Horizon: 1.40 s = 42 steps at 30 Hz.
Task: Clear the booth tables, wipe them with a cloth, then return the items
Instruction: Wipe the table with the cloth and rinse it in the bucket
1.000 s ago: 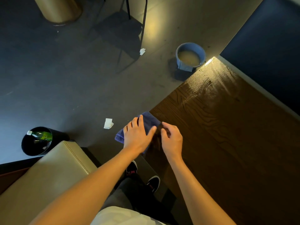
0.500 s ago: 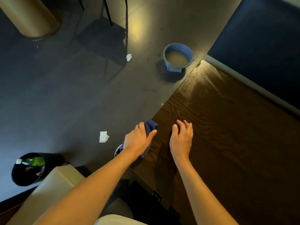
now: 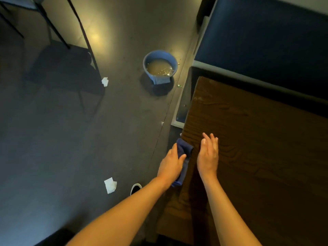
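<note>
Floor [image 3: 71, 139]: dark grey, fills the left and centre of the frame.
Counter [image 3: 257, 157]: dark brown wood-grain top, right half of the frame, its left edge running down the centre.
Booth seat [image 3: 266, 41]: dark blue padded bench, upper right, beyond the counter.
Chair [image 3: 71, 50]: black metal-legged chair, upper left.
Basin [image 3: 160, 65]: round blue plastic basin of cloudy water on the floor, upper centre, near the counter's far corner.
Left hand [image 3: 171, 166]: lower centre at the counter's left edge; fingers curled round the cloth, gripping it.
Right hand [image 3: 208, 155]: just right of the left hand, on the counter; fingers straight and together, holding nothing.
Cloth [image 3: 183, 148]: dark blue folded cloth at the counter's left edge, hanging partly over it.
Paper scraps [image 3: 110, 185]: white crumpled pieces on the floor, lower centre-left and below the chair.
</note>
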Each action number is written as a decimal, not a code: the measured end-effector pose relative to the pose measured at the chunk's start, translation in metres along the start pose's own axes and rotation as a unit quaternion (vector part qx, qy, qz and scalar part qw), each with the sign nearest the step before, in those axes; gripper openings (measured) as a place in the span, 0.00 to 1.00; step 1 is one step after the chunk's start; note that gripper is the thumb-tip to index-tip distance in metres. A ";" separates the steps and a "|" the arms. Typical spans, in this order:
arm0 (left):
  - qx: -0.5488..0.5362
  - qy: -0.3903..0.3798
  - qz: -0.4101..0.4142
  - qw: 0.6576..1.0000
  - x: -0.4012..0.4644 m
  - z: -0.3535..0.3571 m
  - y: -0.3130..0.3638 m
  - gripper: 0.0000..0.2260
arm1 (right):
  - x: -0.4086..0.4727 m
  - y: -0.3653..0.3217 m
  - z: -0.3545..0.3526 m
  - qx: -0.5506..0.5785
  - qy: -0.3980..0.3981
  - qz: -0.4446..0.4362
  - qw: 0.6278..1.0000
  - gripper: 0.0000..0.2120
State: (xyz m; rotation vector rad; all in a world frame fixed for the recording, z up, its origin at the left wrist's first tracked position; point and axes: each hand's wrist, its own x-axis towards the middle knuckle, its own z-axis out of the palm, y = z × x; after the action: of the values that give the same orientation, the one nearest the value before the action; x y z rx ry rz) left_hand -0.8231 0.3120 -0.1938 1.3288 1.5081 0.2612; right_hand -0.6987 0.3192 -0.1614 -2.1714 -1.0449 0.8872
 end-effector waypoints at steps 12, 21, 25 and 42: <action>0.014 0.066 -0.020 0.998 0.076 -0.004 0.055 0.24 | 0.016 0.007 -0.003 -0.137 -0.047 0.000 0.989 0.22; -0.006 0.088 -0.027 0.996 0.118 -0.008 0.078 0.22 | 0.022 0.008 -0.014 -0.168 -0.094 -0.029 0.981 0.23; -0.020 0.092 -0.021 0.995 0.132 -0.012 0.084 0.23 | 0.021 0.007 -0.013 -0.163 -0.094 -0.024 0.982 0.22; -0.032 -0.002 0.074 0.997 0.235 -0.052 0.127 0.20 | 0.125 -0.074 0.031 -0.069 0.053 0.095 0.992 0.22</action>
State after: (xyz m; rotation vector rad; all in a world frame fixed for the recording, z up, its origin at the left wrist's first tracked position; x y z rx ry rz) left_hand -0.7478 0.5733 -0.2082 1.3899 1.3876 0.3977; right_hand -0.6955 0.4671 -0.1670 -2.4375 -0.8821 0.7921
